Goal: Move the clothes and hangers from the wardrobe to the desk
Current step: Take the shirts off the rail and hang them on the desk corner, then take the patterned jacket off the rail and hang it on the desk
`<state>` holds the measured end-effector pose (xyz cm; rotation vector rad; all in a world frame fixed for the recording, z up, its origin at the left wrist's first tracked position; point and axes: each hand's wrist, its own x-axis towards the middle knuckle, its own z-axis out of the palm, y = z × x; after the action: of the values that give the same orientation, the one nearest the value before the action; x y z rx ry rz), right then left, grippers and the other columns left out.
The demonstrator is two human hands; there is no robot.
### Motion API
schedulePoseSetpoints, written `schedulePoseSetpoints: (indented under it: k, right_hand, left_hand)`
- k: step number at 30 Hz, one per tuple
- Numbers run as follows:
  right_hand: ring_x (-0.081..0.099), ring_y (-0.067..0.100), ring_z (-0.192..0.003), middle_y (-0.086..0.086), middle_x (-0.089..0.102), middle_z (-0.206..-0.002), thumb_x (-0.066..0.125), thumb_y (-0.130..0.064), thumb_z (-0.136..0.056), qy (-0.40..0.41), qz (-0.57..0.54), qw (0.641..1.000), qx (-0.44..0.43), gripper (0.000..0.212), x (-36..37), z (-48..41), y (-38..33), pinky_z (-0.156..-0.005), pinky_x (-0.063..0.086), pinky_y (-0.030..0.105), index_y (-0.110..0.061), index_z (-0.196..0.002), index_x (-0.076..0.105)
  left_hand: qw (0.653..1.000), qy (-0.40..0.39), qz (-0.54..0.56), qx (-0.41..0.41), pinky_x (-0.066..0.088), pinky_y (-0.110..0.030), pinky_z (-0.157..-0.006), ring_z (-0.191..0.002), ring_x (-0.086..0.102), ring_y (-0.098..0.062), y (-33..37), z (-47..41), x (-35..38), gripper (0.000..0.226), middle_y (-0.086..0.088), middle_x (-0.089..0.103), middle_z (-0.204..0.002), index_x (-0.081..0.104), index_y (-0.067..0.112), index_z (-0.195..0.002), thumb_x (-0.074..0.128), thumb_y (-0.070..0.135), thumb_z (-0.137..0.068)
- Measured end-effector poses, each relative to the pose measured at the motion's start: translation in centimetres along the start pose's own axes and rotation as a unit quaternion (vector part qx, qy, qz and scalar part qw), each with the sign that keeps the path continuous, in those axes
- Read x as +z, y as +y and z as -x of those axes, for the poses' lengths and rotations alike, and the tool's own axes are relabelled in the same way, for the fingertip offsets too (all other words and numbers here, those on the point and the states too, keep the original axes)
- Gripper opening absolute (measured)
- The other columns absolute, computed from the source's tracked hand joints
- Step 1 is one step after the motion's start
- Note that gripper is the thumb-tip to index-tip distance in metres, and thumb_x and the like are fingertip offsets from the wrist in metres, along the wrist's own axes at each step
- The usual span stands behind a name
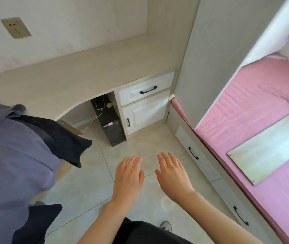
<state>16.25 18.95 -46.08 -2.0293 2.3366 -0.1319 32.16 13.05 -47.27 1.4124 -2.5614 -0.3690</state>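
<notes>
The purple shirt is lying at the left, collar pointing toward the desk, its length running back toward the person, with a dark garment jutting from beneath it. The left hand and right hand are hovering flat, holding nothing, above the floor between shirt and bed.

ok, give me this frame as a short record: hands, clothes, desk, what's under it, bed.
left hand: open, fingers straight, nothing in its grip, above the floor
right hand: open, beside the left one, not touching it
purple shirt: at the view's left edge, overlapping the desk front; its support is hidden
dark garment: pokes out from under the shirt
desk: pale top, drawer and cabinet door at its right end
under desk: black computer tower, phone on top with a white cable
bed: pink sheet, pale board lying on it
</notes>
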Motion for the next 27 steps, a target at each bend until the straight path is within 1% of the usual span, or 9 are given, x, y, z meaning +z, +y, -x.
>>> schedulePoseSetpoints:
  k: [4, 6, 10, 13, 15, 18, 21, 25, 27]
  right_hand:
    - [0.055, 0.034, -0.122, 0.010, 0.063, -0.123, 0.073, -0.037, -0.078, -0.011, -0.007, 0.997, 0.080, 0.058, -0.5, 4.4, 6.4, -0.100, 0.047, 0.043, -0.005, -0.124, 0.059]
    - [0.052, 0.033, -0.125, 0.009, 0.061, -0.126, 0.070, -0.038, -0.081, -0.019, -0.015, 0.993, 0.116, 0.057, -0.7, 6.2, 9.1, -0.103, 0.043, 0.043, -0.006, -0.126, 0.057]
    - [0.046, 0.033, -0.131, 0.010, 0.057, -0.133, 0.063, -0.038, -0.087, -0.021, -0.020, 0.986, 0.166, 0.056, -1.2, 8.7, 13.6, -0.107, 0.038, 0.044, -0.006, -0.131, 0.052]
    - [0.039, 0.032, -0.136, 0.010, 0.051, -0.139, 0.057, -0.038, -0.091, -0.019, -0.031, 0.978, 0.204, 0.056, -1.8, 9.6, 16.4, -0.110, 0.032, 0.042, -0.007, -0.137, 0.047]
    - [0.031, 0.032, -0.140, 0.010, 0.044, -0.145, 0.051, -0.038, -0.095, -0.023, -0.045, 0.973, 0.227, 0.057, -2.0, 9.9, 18.3, -0.113, 0.026, 0.043, -0.007, -0.142, 0.040]
    - [0.039, 0.035, -0.135, 0.013, 0.049, -0.141, 0.056, -0.035, -0.092, -0.020, -0.031, 0.965, 0.259, 0.057, -2.0, 10.0, 21.3, -0.111, 0.034, 0.045, -0.004, -0.138, 0.045]
    - [0.048, 0.036, -0.127, 0.015, 0.055, -0.133, 0.062, -0.030, -0.087, -0.014, -0.028, 0.958, 0.285, 0.055, -2.2, 9.3, 24.4, -0.105, 0.042, 0.045, -0.002, -0.132, 0.050]
    - [0.054, 0.039, -0.119, 0.015, 0.061, -0.123, 0.072, -0.024, -0.079, 0.014, -0.028, 0.948, 0.318, 0.052, -3.4, 6.5, 28.5, -0.095, 0.049, 0.046, 0.000, -0.124, 0.056]
    - [0.055, 0.040, -0.117, 0.015, 0.062, -0.120, 0.072, -0.022, -0.080, 0.024, -0.023, 0.947, 0.321, 0.049, -4.1, 4.5, 30.6, -0.093, 0.050, 0.046, -0.001, -0.121, 0.058]
  left_hand:
    - [0.998, -0.014, 0.002, 0.059, 0.045, -0.036, -0.098, -0.115, 0.056, -0.019, 7.2, -0.6, 2.4, 0.045, 0.002, 0.062, -0.123, 0.059, 0.015, -0.126, 0.036, 0.033, -0.092]
    - [0.996, -0.022, 0.005, 0.088, 0.046, -0.034, -0.095, -0.111, 0.059, -0.018, 10.1, -1.2, 3.4, 0.041, 0.003, 0.065, -0.119, 0.062, 0.015, -0.122, 0.041, 0.032, -0.091]
    - [0.990, -0.041, 0.006, 0.135, 0.047, -0.035, -0.095, -0.112, 0.059, -0.018, 14.8, -2.6, 4.6, 0.034, 0.002, 0.065, -0.118, 0.063, 0.014, -0.120, 0.062, 0.025, -0.088]
    - [0.985, -0.050, -0.001, 0.164, 0.049, -0.037, -0.091, -0.112, 0.059, -0.020, 17.8, -4.2, 5.3, 0.033, 0.000, 0.065, -0.119, 0.064, 0.013, -0.118, 0.065, 0.024, -0.087]
    - [0.982, -0.052, 0.001, 0.182, 0.049, -0.037, -0.091, -0.114, 0.058, -0.020, 19.5, -5.6, 5.9, 0.032, -0.001, 0.064, -0.122, 0.064, 0.013, -0.119, 0.060, 0.025, -0.089]
    - [0.976, -0.047, 0.002, 0.215, 0.050, -0.035, -0.089, -0.114, 0.058, -0.021, 21.8, -8.1, 7.0, 0.036, -0.002, 0.063, -0.123, 0.064, 0.013, -0.118, 0.048, 0.029, -0.091]
    - [0.972, -0.059, 0.022, 0.225, 0.047, -0.038, -0.095, -0.123, 0.053, -0.026, 23.9, -11.1, 8.0, 0.034, -0.007, 0.058, -0.132, 0.063, 0.011, -0.120, 0.060, 0.023, -0.089]
    - [0.968, -0.079, 0.043, 0.233, 0.034, -0.035, -0.109, -0.136, 0.038, -0.024, 26.6, -16.1, 8.5, 0.038, -0.005, 0.047, -0.144, 0.056, 0.011, -0.130, 0.051, 0.024, -0.095]
    - [0.965, -0.076, 0.049, 0.246, 0.030, -0.035, -0.111, -0.138, 0.035, -0.024, 27.9, -18.9, 8.7, 0.038, -0.005, 0.047, -0.144, 0.054, 0.010, -0.131, 0.048, 0.024, -0.096]
